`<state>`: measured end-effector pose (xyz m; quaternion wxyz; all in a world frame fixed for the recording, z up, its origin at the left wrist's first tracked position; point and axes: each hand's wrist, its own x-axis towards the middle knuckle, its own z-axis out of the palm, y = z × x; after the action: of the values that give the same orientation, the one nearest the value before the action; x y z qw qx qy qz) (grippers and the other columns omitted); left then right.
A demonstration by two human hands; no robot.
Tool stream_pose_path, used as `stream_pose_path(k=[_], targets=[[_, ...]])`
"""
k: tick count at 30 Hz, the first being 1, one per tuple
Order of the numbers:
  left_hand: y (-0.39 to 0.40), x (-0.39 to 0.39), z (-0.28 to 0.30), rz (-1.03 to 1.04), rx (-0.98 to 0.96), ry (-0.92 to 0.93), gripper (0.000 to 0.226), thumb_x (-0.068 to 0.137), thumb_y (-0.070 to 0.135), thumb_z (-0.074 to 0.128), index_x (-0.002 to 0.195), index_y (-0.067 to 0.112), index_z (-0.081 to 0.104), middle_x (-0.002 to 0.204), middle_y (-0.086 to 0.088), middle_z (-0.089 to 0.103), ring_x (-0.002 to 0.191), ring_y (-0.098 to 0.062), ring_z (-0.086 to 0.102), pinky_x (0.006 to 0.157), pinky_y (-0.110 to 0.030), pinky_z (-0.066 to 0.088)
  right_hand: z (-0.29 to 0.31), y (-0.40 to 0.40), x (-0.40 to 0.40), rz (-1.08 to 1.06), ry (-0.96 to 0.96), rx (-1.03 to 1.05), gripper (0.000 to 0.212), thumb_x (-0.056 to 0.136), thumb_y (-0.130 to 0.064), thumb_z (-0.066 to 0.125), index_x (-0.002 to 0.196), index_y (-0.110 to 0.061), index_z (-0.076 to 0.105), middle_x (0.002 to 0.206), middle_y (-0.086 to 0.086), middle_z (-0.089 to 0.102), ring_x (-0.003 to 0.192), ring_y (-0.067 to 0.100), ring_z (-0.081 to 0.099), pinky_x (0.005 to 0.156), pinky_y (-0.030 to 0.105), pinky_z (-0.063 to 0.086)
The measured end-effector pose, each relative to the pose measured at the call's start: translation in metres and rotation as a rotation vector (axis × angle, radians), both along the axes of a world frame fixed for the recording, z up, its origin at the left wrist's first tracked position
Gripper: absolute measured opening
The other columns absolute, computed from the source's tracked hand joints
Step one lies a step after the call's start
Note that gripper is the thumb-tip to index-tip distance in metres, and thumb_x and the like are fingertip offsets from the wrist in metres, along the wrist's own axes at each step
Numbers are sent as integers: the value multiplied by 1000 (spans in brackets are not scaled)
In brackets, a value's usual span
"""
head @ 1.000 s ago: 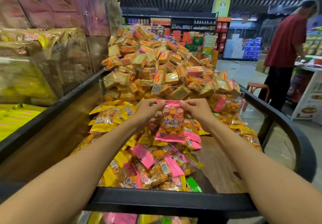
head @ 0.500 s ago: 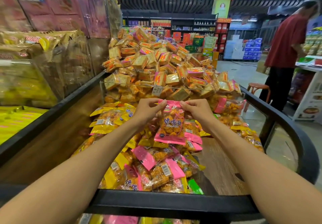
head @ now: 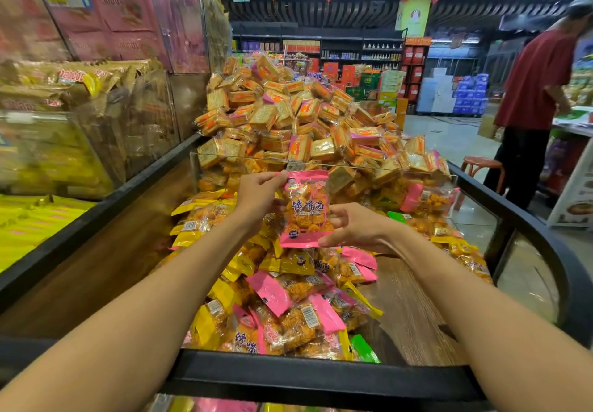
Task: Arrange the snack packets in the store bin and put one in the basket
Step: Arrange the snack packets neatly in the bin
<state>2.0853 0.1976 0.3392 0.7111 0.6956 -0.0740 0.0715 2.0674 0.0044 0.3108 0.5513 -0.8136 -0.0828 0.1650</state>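
Right hand (head: 354, 230) has dropped from the top seam to the lower edge of the pink-and-clear crinkly plastic snack packet (head: 306, 208); left hand (head: 256, 195) pinches its top corner. Packet held upright above the black-rimmed wood-floored bin (head: 321, 376). I read this as inspecting. Basket not visible.

blurred: left shelf packs (head: 80, 97) | cut off: bystander (head: 539, 91) at right edge
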Motion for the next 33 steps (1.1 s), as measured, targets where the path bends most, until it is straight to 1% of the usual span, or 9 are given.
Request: stream_pose_path(k=[2,5,8,10,13,16,22,28,33], targets=[[0,4,0,-28,4,29,20,93,24,60,77,14,67,84,-4,65,58,-17,58,54,-26,51,2,-1,-1,-40,-16,11,80,71,13,74,142,3,37,121,25,59,93,19,57,73,27,57],[1,8,4,-161,84,125,30,88,39,62,104,13,64,107,-7,67,86,-22,65,72,-32,57,6,-6,-1,-119,-34,49,87,63,7,80,139,6,39,117,42,52,94,33,60,79,37,59],[4,4,6,-374,301,252,43,84,30,68,118,12,47,93,-6,68,69,-14,63,65,-29,58,6,-10,2,-179,-29,69,99,56,1,81,143,5,34,127,35,51,102,37,63,92,49,53],[6,2,1,-475,405,299,48,81,8,71,122,3,47,71,-2,62,59,-12,61,64,-31,58,5,-11,4,-198,-30,92,90,65,10,76,144,4,34,137,32,46,110,38,62,87,44,56],[9,6,-5,-469,416,275,63,75,-15,68,132,-6,42,68,-3,48,59,-13,59,59,-28,57,6,-9,2,-223,-28,118,96,60,9,78,145,2,32,144,29,40,126,38,50,86,40,56],[9,9,-6,-404,453,220,73,70,-18,70,135,-3,41,76,-6,49,66,-17,59,67,-31,57,9,-5,-2,-236,-25,141,106,50,0,81,144,2,33,146,26,38,132,37,44,89,42,55],[9,7,-8,-413,480,192,70,71,-17,71,134,-4,43,71,-4,49,65,-16,57,65,-26,55,9,-3,-4,-226,-25,142,87,74,13,70,148,3,24,145,34,24,126,44,44,89,43,55],[8,4,-4,-417,436,185,65,72,-15,71,131,1,49,78,-5,52,65,-13,62,67,-25,56,11,-3,-1,-220,-60,332,74,66,2,81,133,-1,48,124,21,61,109,29,64,83,37,58],[-8,1,4,-187,378,-22,45,83,5,69,123,4,51,115,-12,59,105,-24,60,89,-36,53,10,-5,4,-417,-335,160,70,64,-13,86,127,-5,55,112,8,67,104,19,63,94,43,52]])
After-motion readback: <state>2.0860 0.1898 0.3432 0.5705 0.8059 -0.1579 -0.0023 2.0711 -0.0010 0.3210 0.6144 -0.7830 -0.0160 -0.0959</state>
